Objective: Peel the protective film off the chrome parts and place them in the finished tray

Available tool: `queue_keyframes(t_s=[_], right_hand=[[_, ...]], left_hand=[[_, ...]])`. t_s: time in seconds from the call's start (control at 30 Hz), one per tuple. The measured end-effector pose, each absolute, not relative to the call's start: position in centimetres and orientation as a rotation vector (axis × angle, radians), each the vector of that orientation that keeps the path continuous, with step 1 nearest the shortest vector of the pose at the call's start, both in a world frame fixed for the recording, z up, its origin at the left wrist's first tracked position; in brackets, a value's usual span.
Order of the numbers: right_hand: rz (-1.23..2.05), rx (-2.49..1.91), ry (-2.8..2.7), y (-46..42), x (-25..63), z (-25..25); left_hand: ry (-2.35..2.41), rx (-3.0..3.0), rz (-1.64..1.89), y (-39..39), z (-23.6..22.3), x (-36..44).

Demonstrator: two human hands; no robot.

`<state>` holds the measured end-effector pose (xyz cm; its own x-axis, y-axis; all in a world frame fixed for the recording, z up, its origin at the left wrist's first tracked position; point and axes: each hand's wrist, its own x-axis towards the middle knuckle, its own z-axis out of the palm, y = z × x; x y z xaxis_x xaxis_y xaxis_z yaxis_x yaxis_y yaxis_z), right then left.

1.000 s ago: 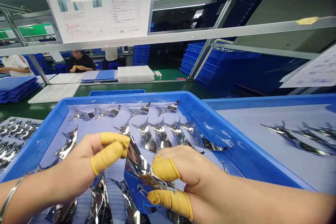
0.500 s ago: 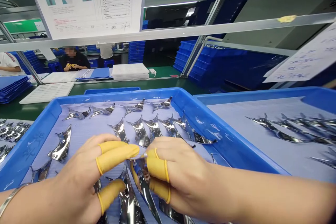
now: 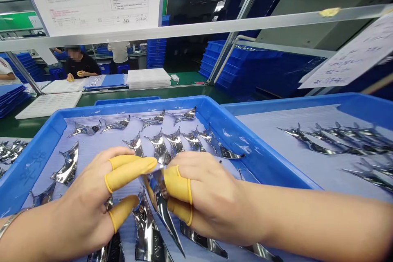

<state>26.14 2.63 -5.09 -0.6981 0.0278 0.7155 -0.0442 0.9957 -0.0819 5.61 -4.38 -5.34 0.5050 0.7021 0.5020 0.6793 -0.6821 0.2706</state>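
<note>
A shiny, curved, chrome-like part with a pointed lower end (image 3: 162,208) is pinched in my right hand (image 3: 211,192), which has yellow finger cots on. It is held above the blue tray (image 3: 254,149), its tip angled down. My left hand (image 3: 92,196), also in yellow finger cots, is beside it with thumb and fingers apart. The left fingertips reach the part's top edge; whether they touch it I cannot tell. Under the hands lie similar parts, one (image 3: 149,233) just below the held piece. Others stand in rows toward the tray's far side, such as a finned part (image 3: 159,147).
A second blue tray (image 3: 264,114) with more shiny parts (image 3: 313,141) adjoins on the right. Small metal pieces (image 3: 12,151) lie at the left. A metal rail (image 3: 196,28) with a hanging instruction sheet (image 3: 98,4) crosses ahead. Beyond it, a person (image 3: 80,63) sits at a bench.
The view has shifted slightly, so the trays and sheet appear higher and further left. My right hand keeps the part, and my left stays beside it. The seated person's hands have moved apart.
</note>
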Motion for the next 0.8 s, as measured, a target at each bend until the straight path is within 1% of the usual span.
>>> queue_keyframes(t_s=[0.07,0.2,0.27,0.43,0.67,0.8], right_hand=[[0.331,-0.014,-2.361,2.4,26.1,-4.6],[0.864,-0.152,-2.437,2.2,26.3,-3.4],[1.027,-0.245,-2.441,2.2,26.4,-2.9],[1.291,-0.337,-2.385,2.1,26.3,-2.2],[1.543,-0.454,-2.234,1.9,26.3,-1.8],[1.587,-0.496,-2.176,2.3,26.3,-2.0]], left_hand=[[1.252,2.604,0.882,-4.6,-5.2,5.6],[1.323,2.405,0.764,-5.2,-4.9,5.7],[1.313,2.327,0.782,-5.4,-4.7,5.8],[1.225,2.243,0.757,-5.4,-4.0,6.0],[1.36,2.144,0.61,-5.9,-4.1,5.6],[1.345,2.057,0.621,-5.9,-4.2,5.6]])
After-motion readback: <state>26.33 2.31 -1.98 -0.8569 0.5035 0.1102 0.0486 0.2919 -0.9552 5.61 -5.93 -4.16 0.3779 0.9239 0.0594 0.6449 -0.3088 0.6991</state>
